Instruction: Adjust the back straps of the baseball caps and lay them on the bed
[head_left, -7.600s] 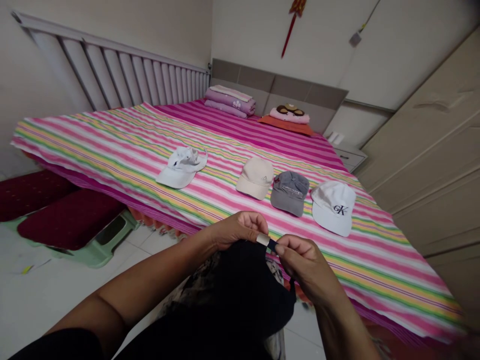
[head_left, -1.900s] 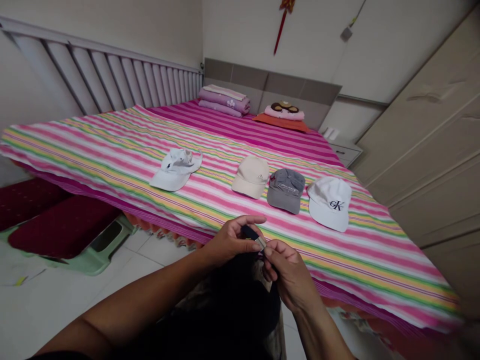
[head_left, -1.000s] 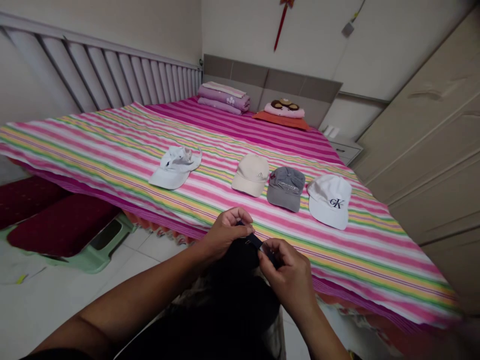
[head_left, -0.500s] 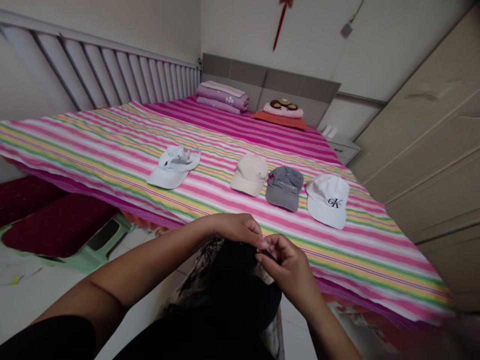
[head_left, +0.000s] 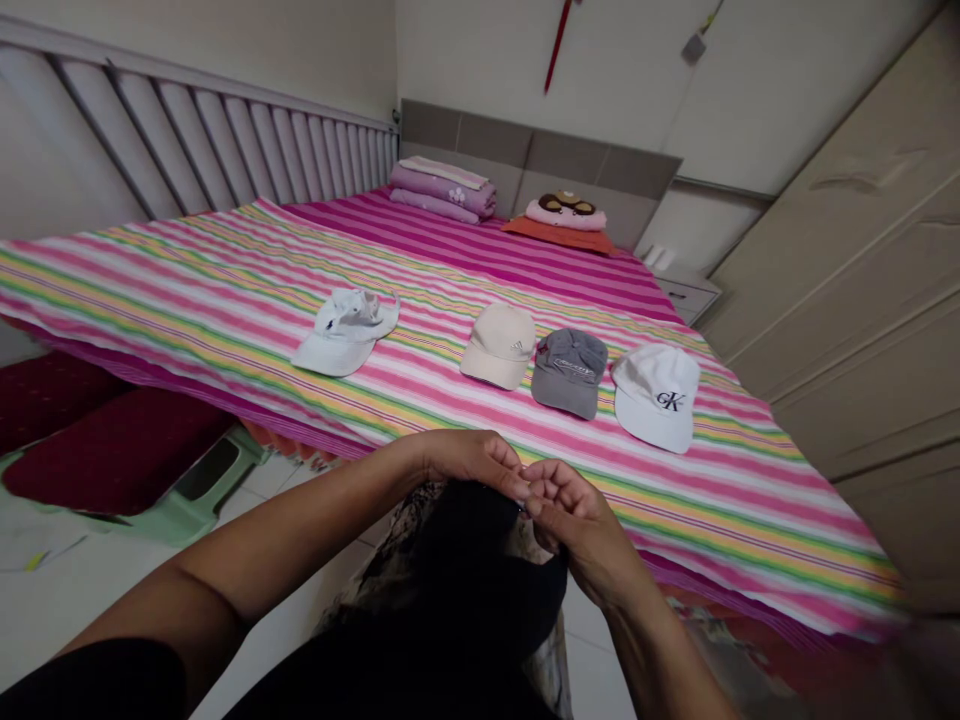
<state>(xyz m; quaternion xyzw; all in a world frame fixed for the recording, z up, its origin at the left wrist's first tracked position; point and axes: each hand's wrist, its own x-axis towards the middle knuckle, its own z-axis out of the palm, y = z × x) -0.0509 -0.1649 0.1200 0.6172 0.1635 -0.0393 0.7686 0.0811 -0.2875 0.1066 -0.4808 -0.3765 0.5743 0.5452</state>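
My left hand [head_left: 480, 460] and my right hand [head_left: 576, 515] meet in front of my body, over the near edge of the bed. Between them is a black cap [head_left: 480, 525], held low against my black shirt, so its outline is hard to separate. Both hands pinch at the cap's strap, thumbs and fingertips touching, beside its opening. On the bed ahead lie a beige cap [head_left: 498, 345], a grey cap [head_left: 568, 372] and a white cap with dark letters [head_left: 654, 396], side by side. Farther left rests another white cap [head_left: 346, 332], its strap loop standing up.
A striped sheet [head_left: 225, 300] covers the bed. Folded purple bedding [head_left: 442, 190] and a pink folded item [head_left: 566, 215] sit near the headboard [head_left: 465, 140]. Dark red padded stools [head_left: 124, 445] stand at lower left; a wardrobe [head_left: 847, 300] rises at right.
My right hand has turned slightly, its fingers now curled closer to my left fingertips at the strap. The caps on the bed have not moved.
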